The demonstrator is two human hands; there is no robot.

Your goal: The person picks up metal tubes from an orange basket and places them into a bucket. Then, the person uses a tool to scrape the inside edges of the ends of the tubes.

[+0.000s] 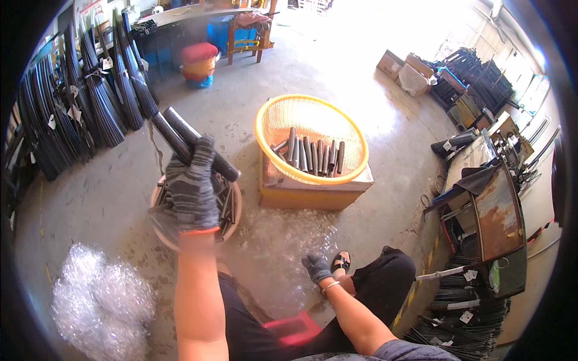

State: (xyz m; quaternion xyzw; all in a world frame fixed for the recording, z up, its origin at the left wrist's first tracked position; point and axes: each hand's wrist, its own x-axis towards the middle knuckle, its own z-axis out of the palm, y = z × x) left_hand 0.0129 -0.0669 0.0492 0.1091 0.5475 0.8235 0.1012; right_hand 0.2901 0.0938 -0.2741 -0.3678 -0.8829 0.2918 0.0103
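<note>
My left hand (194,186), in a grey striped knit glove with an orange cuff, is raised over a round pinkish tub (238,210). Its fingers are wrapped round two dark metal tubes (224,167), which slant side by side. Dark pieces lie in the tub, partly hidden by the hand. My right hand (316,267), also gloved in grey, is low beside my sandalled foot (341,262) with its fingers curled together. Clear plastic film (295,231) spreads next to it; whether the fingers grip any is too unclear to see.
Ahead, a yellow-rimmed mesh basket (262,141) with several dark tubes sits tilted on a cardboard box (301,197). Bundled clear plastic (102,301) lies at the lower left. Long rod bundles (108,111) stand at left. At right are a rusty metal cabinet (497,213) and more rods (463,313).
</note>
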